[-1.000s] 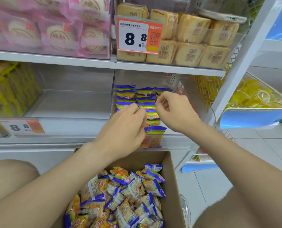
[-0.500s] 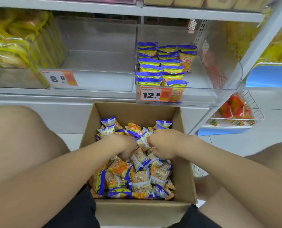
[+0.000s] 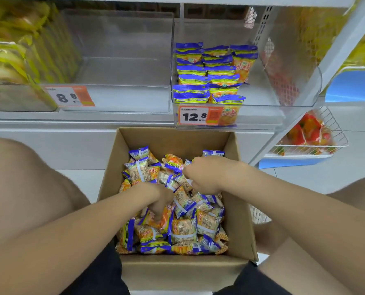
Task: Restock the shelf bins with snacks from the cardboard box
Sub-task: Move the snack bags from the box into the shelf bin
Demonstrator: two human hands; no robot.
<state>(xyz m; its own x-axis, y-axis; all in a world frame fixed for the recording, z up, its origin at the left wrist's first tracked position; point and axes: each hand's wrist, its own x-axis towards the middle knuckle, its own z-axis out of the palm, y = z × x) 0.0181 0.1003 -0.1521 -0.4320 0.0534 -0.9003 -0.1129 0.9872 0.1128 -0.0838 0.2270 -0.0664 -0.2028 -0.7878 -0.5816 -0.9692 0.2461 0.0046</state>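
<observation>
An open cardboard box (image 3: 239, 209) sits on the floor between my knees, full of small orange-and-blue snack packets (image 3: 186, 228). My left hand (image 3: 159, 201) reaches down into the pile, fingers curled among packets. My right hand (image 3: 205, 174) is over the box's far middle, fingers curled round packets at the top of the pile. Above the box, a clear shelf bin (image 3: 294, 99) with a 12.8 price tag (image 3: 195, 116) holds rows of the same packets (image 3: 209, 75) in its left half.
A clear bin (image 3: 122, 60) with an 8.8 tag stands left of the stocked one, and a bin of yellow packets (image 3: 9, 50) lies further left. A wire basket (image 3: 311, 135) with red packets hangs low at right. A white shelf upright (image 3: 335, 50) slants beside it.
Both hands have come down from the shelf bin into the box. Since half a second ago my left hand has dug lower into the pile and the right has closed on packets.
</observation>
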